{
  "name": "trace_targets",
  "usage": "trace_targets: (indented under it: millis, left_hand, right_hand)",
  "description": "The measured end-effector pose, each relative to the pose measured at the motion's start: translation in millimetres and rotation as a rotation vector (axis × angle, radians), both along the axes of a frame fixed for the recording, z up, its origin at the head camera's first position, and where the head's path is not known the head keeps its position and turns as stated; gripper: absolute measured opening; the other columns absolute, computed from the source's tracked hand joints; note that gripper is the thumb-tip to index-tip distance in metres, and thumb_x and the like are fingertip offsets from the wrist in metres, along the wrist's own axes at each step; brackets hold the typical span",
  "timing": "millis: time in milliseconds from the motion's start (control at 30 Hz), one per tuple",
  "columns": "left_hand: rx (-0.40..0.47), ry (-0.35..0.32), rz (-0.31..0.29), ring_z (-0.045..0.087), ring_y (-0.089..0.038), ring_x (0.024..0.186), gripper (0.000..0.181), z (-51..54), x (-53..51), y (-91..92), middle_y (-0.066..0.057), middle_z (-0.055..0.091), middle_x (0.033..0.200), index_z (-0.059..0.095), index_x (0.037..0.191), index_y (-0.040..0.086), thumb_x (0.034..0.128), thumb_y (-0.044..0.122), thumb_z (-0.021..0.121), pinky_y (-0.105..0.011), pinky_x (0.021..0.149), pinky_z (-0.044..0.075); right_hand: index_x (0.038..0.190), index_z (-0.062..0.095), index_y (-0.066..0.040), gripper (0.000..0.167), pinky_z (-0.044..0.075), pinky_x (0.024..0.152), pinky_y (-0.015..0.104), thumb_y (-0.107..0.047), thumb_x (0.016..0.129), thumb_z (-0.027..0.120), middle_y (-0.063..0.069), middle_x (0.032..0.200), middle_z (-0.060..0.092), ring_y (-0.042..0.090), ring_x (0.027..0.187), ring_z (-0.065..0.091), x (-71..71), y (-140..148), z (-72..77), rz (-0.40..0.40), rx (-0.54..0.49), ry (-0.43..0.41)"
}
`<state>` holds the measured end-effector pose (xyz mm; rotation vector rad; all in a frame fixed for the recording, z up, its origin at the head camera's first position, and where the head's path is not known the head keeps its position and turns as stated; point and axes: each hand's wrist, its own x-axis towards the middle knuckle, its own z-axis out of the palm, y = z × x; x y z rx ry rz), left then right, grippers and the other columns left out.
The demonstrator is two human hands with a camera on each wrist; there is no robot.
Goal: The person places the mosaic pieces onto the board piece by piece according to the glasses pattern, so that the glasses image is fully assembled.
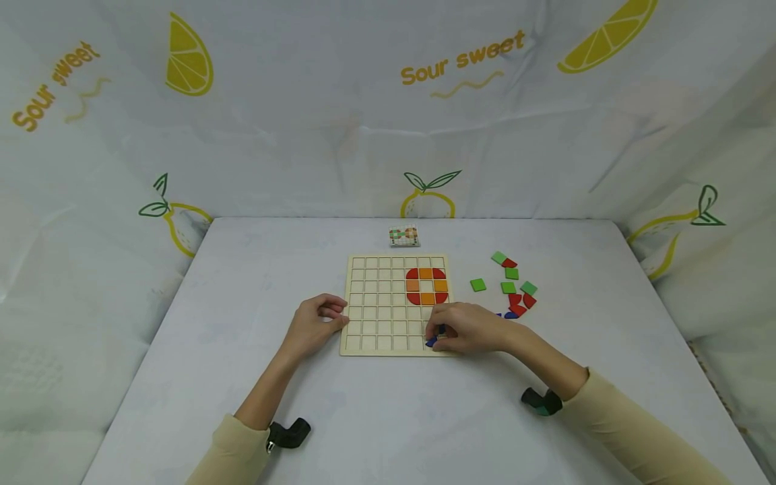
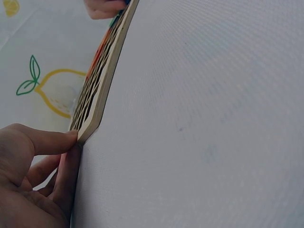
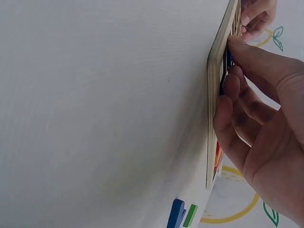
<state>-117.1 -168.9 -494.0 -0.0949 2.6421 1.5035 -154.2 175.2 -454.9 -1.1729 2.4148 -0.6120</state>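
A square wooden grid board point(image 1: 384, 313) lies on the white table. Toward its upper right, red rounded tiles point(image 1: 413, 298) and orange square tiles point(image 1: 427, 298) form a ring around one bare cell. My left hand point(image 1: 315, 323) holds the board's left edge; in the left wrist view the thumb point(image 2: 57, 141) touches the rim. Over the lower right cells, my right hand point(image 1: 469, 328) pinches a small blue tile point(image 1: 432, 342) by the board's surface. More blue point(image 1: 442, 329) shows under its fingers, which hide those cells partly.
Right of the board lie several loose green tiles point(image 1: 512, 273), red tiles point(image 1: 529, 301) and blue tiles point(image 1: 511, 315), some touching. Behind the board sits a small patterned card stack point(image 1: 404, 236). A white lemon-print cloth point(image 1: 291, 162) rises behind the table.
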Motion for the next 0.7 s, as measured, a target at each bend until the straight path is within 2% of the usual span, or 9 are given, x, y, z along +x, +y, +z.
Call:
trace_targets:
  millis: [700]
  left_hand:
    - [-0.004, 0.006, -0.002, 0.071, -0.017, 0.094, 0.028, 2.2, 0.5, 0.5, -0.013, 0.076, 0.109, 0.076, 0.12, 0.004, 0.0926, 0.007, 0.082, -0.022, 0.081, 0.052]
  right_hand:
    - [0.108, 0.081, -0.02, 0.01, 0.051, 0.077, 0.021, -0.022, 0.097, 0.082, -0.008, 0.105, 0.073, 0.008, 0.087, 0.06, -1.5, 1.6, 1.9, 0.015, -0.028, -0.034]
